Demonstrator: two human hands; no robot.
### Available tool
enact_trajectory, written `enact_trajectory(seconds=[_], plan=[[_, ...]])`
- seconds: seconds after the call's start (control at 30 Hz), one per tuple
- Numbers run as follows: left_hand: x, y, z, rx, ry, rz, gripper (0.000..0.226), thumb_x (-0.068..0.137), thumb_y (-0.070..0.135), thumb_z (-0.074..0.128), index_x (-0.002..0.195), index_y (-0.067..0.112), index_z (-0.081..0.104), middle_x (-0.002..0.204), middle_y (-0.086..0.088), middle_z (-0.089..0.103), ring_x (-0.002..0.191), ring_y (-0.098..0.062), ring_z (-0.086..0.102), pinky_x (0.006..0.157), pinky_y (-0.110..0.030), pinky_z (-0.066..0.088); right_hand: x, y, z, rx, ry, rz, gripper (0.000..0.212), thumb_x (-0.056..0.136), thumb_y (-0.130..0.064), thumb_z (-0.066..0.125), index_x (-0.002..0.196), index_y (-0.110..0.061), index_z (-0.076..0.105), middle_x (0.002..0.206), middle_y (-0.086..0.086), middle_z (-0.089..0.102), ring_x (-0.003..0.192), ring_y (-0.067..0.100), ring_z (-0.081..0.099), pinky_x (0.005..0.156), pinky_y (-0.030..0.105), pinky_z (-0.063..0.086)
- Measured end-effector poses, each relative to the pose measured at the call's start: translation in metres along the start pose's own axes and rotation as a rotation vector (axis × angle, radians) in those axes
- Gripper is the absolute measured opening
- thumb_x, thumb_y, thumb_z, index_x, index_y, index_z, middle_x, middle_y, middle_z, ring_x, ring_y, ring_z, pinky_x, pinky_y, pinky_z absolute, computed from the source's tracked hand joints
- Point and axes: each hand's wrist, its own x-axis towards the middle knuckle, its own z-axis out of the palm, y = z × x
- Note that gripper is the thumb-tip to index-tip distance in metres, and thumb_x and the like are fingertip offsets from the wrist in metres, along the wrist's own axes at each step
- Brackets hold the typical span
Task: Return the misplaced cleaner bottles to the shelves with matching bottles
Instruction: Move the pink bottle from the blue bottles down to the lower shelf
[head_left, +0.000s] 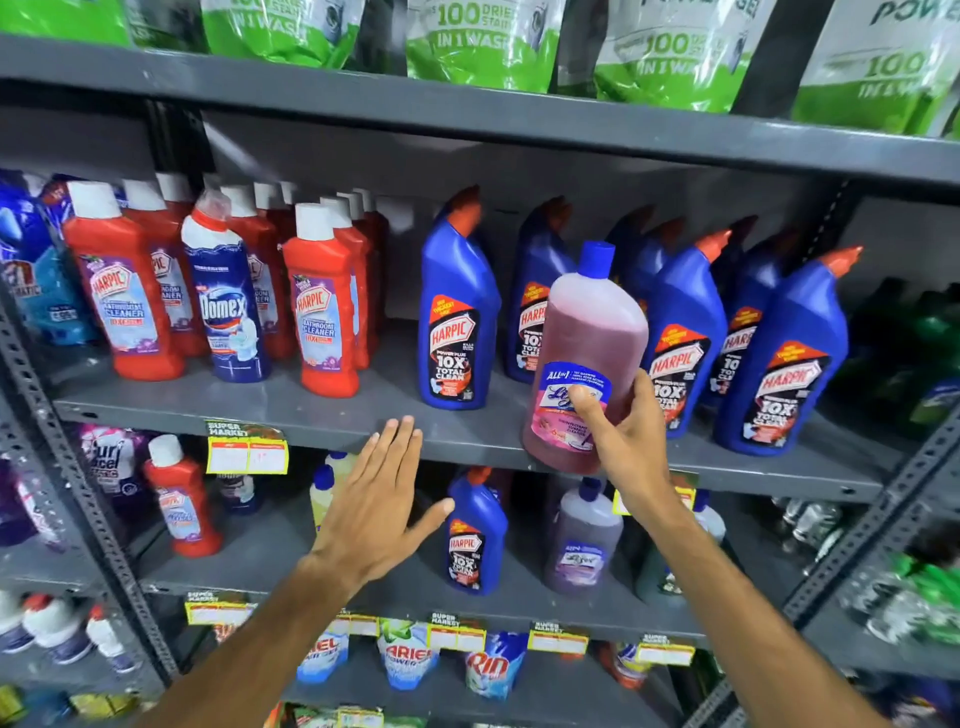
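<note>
My right hand grips a pink Lizol bottle with a blue cap, held upright in front of the blue Harpic toilet-cleaner bottles on the middle shelf. My left hand is flat and holds nothing, fingers together, just below that shelf's front edge. A blue Domex bottle stands among the red Harpic bathroom-cleaner bottles. On the shelf below stand a red Harpic bottle, a blue Harpic bottle and a purple Lizol bottle.
Green-and-white detergent pouches fill the top shelf. Ariel and Rin pouches sit on the bottom shelf behind yellow price tags. Perforated grey uprights frame the rack. Dark green bottles stand at far right.
</note>
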Motion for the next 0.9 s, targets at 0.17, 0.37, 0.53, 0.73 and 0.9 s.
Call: enact_trajectory(seconds=[0.17, 0.37, 0.53, 0.73, 0.9], plan=[[-0.041, 0.017, 0.018, -0.036, 0.000, 0.044, 0.093, 0.105, 0.072, 0.024, 0.162, 0.000, 0.022, 0.173, -0.016, 0.013, 0.161, -0.029, 0.011, 0.128, -0.043, 0.013, -0.050, -0.009, -0.015, -0.025, 0.063, -0.028, 0.050, 0.085, -0.039, 0.085, 0.125, -0.030, 0.058, 0.117, -0.005, 0.076, 0.107, 0.014, 0.075, 0.093, 0.043, 0.062], [-0.071, 0.014, 0.064, -0.023, -0.141, 0.034, 0.095, 0.104, 0.074, 0.026, 0.162, -0.001, 0.020, 0.172, -0.018, 0.013, 0.160, -0.030, 0.014, 0.127, -0.042, 0.010, -0.109, 0.027, -0.023, -0.070, 0.087, 0.066, 0.050, 0.076, -0.046, 0.083, 0.117, -0.035, 0.057, 0.106, -0.017, 0.076, 0.098, 0.008, 0.075, 0.086, 0.039, 0.064], [-0.089, 0.009, 0.104, -0.054, -0.219, 0.026, 0.095, 0.103, 0.072, 0.027, 0.160, -0.004, 0.024, 0.171, -0.021, 0.015, 0.159, -0.034, 0.018, 0.127, -0.043, 0.009, -0.149, 0.079, -0.020, -0.111, 0.110, 0.171, 0.063, 0.078, -0.047, 0.085, 0.127, -0.023, 0.055, 0.105, -0.013, 0.076, 0.096, 0.008, 0.075, 0.084, 0.036, 0.064], [-0.103, 0.001, 0.164, -0.095, -0.297, -0.030, 0.094, 0.102, 0.070, 0.033, 0.158, -0.005, 0.032, 0.168, -0.022, 0.027, 0.155, -0.036, 0.029, 0.126, -0.038, 0.009, -0.183, 0.162, 0.001, -0.111, 0.197, 0.318, 0.063, 0.079, -0.044, 0.087, 0.126, -0.024, 0.052, 0.114, -0.002, 0.072, 0.102, 0.021, 0.073, 0.090, 0.050, 0.062], [-0.099, -0.004, 0.223, -0.112, -0.375, -0.040, 0.100, 0.102, 0.075, 0.021, 0.158, -0.007, 0.027, 0.168, -0.025, 0.023, 0.156, -0.038, 0.026, 0.126, -0.043, 0.011, -0.188, 0.226, 0.033, -0.024, 0.321, 0.387, 0.056, 0.087, -0.017, 0.084, 0.130, -0.028, 0.049, 0.122, -0.006, 0.068, 0.106, 0.011, 0.070, 0.096, 0.043, 0.059]])
